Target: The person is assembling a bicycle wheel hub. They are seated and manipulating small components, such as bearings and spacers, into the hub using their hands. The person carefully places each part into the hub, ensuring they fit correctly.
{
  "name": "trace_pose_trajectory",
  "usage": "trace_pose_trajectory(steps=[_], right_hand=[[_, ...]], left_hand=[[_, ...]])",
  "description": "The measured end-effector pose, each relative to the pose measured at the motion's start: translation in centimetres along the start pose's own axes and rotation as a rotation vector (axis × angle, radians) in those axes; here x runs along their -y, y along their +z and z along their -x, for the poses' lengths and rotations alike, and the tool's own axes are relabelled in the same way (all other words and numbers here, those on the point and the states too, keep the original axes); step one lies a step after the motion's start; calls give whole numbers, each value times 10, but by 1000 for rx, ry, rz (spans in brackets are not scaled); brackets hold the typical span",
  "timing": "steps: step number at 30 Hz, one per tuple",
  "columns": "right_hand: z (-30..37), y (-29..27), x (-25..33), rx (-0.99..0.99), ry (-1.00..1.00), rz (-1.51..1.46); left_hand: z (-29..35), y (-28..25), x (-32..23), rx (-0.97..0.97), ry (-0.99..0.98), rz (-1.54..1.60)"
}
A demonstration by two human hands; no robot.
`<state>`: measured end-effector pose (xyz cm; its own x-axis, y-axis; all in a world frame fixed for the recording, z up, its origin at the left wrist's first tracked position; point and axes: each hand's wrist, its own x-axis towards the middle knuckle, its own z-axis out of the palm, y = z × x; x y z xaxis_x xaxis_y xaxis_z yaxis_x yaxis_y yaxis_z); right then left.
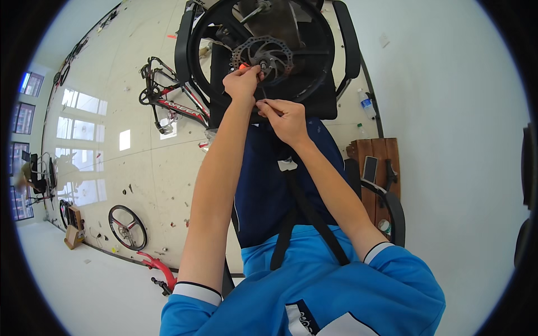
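A black bicycle wheel (pixel 330 53) lies flat on the seat of a black office chair (pixel 325 106) in front of me. On its hub sits a metal disc brake rotor (pixel 282 51). My left hand (pixel 242 85) is at the rotor's near edge by the axle, its fingers closed. A small orange piece (pixel 243 66) shows beside those fingertips; what they grip is hidden. Just nearer to me, my right hand (pixel 287 119) pinches a thin dark rod (pixel 265 93), which points up toward the left fingers. Too little of the rod shows to tell its kind.
A red and black bicycle frame (pixel 174 103) lies on the floor to the left. Farther back stand a spoked wheel (pixel 128 227) and a red fork-like part (pixel 159 266). At my right, a phone (pixel 370 168) rests on a wooden box (pixel 382 147), near a plastic bottle (pixel 367 105).
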<state>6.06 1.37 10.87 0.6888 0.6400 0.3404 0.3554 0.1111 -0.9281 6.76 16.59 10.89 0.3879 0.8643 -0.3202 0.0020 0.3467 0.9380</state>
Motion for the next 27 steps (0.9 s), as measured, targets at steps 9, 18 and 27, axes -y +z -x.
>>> trace_pose_trajectory(steps=[9,18,27], right_hand=[[3,20,5,-135,319,-529],[-10,27,19,-154,139,-188],[-17,11,17,-33,-397,408]], left_hand=[[-16,-3,15,32,-168,402],[-31,-5,22,36,-253,388],[-26,-6,18,147,-275,425]])
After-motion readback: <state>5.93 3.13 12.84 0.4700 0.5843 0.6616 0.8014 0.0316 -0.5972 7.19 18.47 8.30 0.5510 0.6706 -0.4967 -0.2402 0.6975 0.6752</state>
